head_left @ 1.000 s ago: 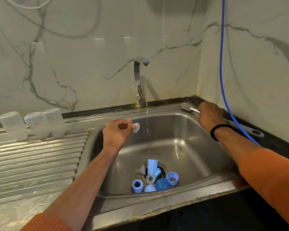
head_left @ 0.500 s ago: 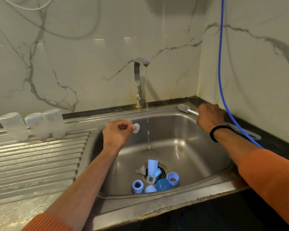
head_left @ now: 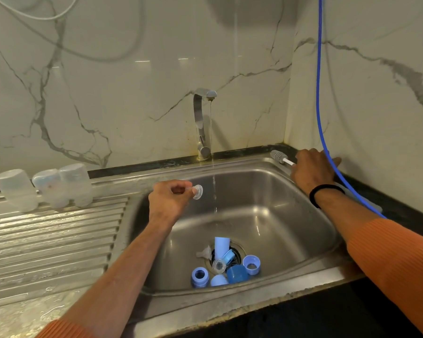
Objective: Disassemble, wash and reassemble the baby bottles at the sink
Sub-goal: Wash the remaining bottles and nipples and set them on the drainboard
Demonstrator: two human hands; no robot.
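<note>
My left hand (head_left: 170, 201) pinches a clear silicone nipple (head_left: 197, 192) over the steel sink (head_left: 266, 215), just left of a thin water stream from the tap (head_left: 202, 123). My right hand (head_left: 311, 170) lies on the sink's back right corner over a white bottle brush; its grey bristle head (head_left: 277, 156) pokes out to the left of the hand. Around the drain lie several bottle parts: blue collars (head_left: 200, 276) (head_left: 252, 264), a blue cap (head_left: 237, 274), a pale blue tube (head_left: 221, 245) and another clear nipple (head_left: 204, 252). Three clear bottle bodies (head_left: 47, 186) stand upside down on the drainboard.
A ribbed wet drainboard (head_left: 47, 240) stretches left of the basin. A blue hose (head_left: 319, 106) hangs down the right wall past my right hand onto the dark counter (head_left: 401, 206). Marble walls close the back and right.
My right hand with the brush has shifted slightly back toward the wall corner. My left hand keeps the nipple in the same place beside the stream.
</note>
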